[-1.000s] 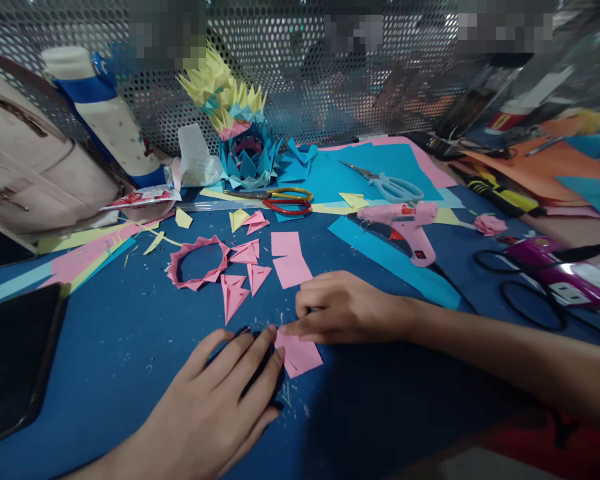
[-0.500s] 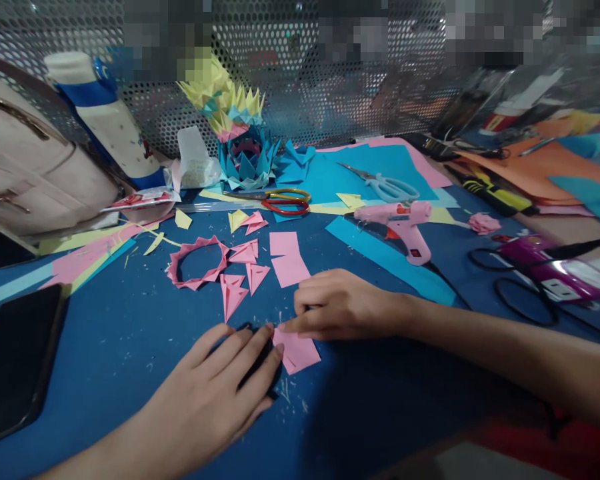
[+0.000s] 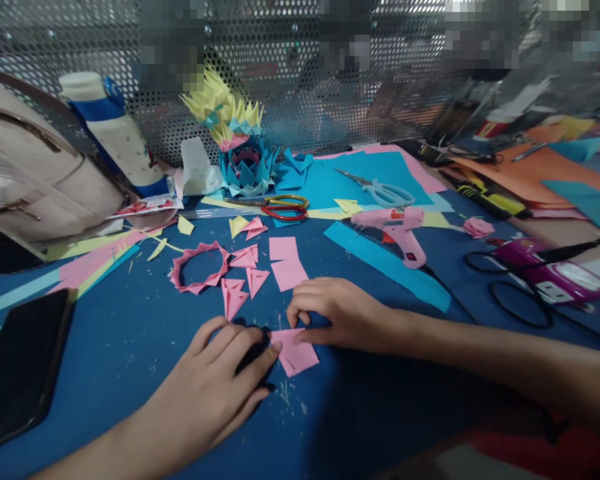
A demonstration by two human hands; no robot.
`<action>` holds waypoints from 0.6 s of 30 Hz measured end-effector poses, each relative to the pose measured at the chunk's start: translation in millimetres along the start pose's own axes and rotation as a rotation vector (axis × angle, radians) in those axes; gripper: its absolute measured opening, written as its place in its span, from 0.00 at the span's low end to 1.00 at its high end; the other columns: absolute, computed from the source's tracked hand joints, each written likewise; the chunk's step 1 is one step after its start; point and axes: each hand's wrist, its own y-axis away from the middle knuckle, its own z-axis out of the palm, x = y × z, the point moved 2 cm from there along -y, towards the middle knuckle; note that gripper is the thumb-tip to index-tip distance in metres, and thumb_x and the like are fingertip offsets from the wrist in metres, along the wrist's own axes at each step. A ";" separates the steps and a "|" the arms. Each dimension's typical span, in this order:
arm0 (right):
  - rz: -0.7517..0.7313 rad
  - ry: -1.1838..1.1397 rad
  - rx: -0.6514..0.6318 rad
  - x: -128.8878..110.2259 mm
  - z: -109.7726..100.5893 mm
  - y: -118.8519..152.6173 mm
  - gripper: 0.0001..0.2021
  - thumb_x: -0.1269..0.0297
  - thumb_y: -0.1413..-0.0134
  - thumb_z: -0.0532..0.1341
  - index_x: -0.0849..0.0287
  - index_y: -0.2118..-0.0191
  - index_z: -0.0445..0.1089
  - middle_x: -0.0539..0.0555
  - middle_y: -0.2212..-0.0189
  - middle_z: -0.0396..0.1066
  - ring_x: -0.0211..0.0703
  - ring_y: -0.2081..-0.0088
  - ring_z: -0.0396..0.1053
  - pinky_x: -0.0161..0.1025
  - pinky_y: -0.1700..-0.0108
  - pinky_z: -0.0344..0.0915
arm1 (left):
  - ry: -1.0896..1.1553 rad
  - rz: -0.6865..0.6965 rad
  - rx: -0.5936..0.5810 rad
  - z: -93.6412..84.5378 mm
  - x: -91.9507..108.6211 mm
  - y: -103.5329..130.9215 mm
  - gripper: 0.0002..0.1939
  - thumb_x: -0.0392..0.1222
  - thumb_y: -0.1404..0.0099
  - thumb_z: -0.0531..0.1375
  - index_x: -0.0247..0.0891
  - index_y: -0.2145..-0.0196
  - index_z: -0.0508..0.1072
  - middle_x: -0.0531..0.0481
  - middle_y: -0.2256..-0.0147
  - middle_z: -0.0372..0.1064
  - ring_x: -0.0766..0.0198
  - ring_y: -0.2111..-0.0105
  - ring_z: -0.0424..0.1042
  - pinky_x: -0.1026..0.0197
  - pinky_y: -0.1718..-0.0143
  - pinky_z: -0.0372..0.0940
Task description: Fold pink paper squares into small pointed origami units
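Note:
A small pink paper square lies on the blue table in front of me, with a short crease or slit near its lower edge. My left hand rests flat with fingers stretched out, one fingertip pressing the paper's left edge. At the paper's upper right is my right hand: its thumb lies on the sheet and its fingers are curled, with a gap between them and the thumb. Just beyond are more pink paper pieces, folded pink triangles and a ring of joined pink folds.
A pink glue gun sits beyond my right hand, its cord trailing right. Two scissors, red-yellow and light blue, lie farther back. A phone is at left. A bottle and a folded-paper model stand behind.
My right thumb and fingers have parted slightly over the paper's top edge. My left fingers have drawn back a little, leaving one on the paper. The view has tilted slightly upward.

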 end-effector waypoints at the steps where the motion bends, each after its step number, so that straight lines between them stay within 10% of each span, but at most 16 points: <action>1: 0.012 -0.006 0.005 -0.6 0.2 0.3 0.07 0.62 0.42 0.67 0.59 0.66 0.71 0.46 0.70 0.69 0.36 0.67 0.66 0.34 0.64 0.54 | 0.001 0.005 0.001 -0.2 0.0 -0.1 0.17 0.39 0.23 0.48 0.39 0.45 0.72 0.45 0.54 0.70 0.55 0.55 0.66 0.50 0.46 0.52; 18: 0.005 -0.038 0.033 1.1 3.1 2.2 0.07 0.66 0.43 0.68 0.59 0.68 0.70 0.46 0.71 0.68 0.34 0.67 0.66 0.34 0.63 0.54 | 0.052 0.019 0.026 0.2 -1.6 -0.5 0.17 0.37 0.23 0.48 0.35 0.45 0.73 0.45 0.51 0.72 0.55 0.53 0.67 0.49 0.44 0.50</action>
